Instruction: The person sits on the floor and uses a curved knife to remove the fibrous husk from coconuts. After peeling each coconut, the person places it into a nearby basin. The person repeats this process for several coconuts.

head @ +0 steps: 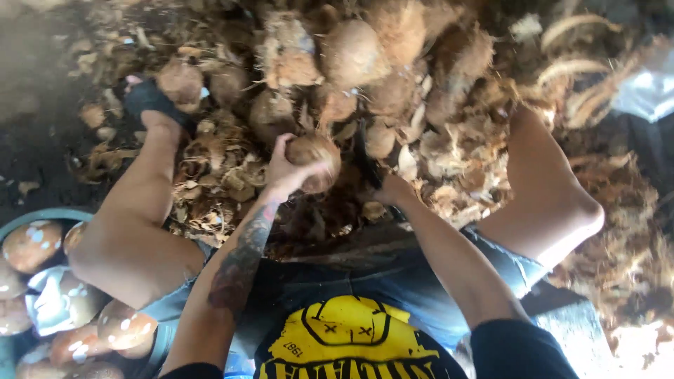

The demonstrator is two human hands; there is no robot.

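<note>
Head view, looking down between our knees.

Item 1: left hand (282, 172), forearm tattooed, fingers wrapped around a husked coconut (314, 161), held up at scene centre above the debris.

Item 2: right hand (390, 189), just right of the coconut, closed on a dark blade tool (364, 158) whose upper end stands beside the nut; we cannot tell whether blade and shell touch.

Item 3: heap of brown coconuts (351, 52), far centre, fibrous and unpeeled or partly peeled.

Item 4: torn husk scraps (210, 175), spread over the dark ground from far left to far right, thickest beneath the hands.

Item 5: teal tub (42, 214), near left, only its rim showing, filled with wet, glossy peeled coconuts (31, 245).

Item 6: our legs, bare knees left and right, denim shorts, left foot in a dark sandal (144, 95) at far left.

Item 7: black shirt with yellow print, near centre.
</note>
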